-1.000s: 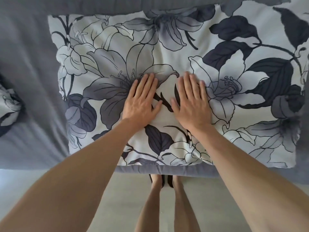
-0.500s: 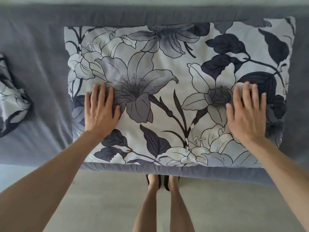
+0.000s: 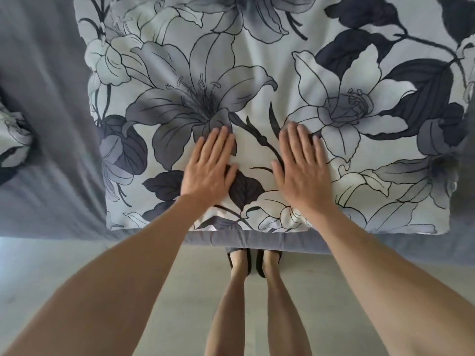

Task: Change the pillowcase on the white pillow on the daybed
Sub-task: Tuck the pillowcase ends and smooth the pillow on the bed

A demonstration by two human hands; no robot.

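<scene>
The pillow (image 3: 257, 60) lies flat on the grey daybed (image 3: 46, 124), covered in a white pillowcase printed with grey and dark lilies and leaves. Its near edge runs along the daybed's front edge. My left hand (image 3: 209, 168) rests palm down on the pillow's lower middle, fingers straight and together. My right hand (image 3: 302, 168) lies flat beside it, a short gap apart, fingers straight too. Neither hand holds any fabric.
A bunched piece of floral cloth (image 3: 12, 140) with the same print sits on the daybed at the far left. The daybed's padded front edge (image 3: 257, 244) runs below the pillow. My legs and feet in dark slippers (image 3: 253, 263) stand on the pale floor (image 3: 64, 265).
Both hands slid from the pillow's left and right ends back to its middle and lie side by side. The view has moved closer to the pillow.
</scene>
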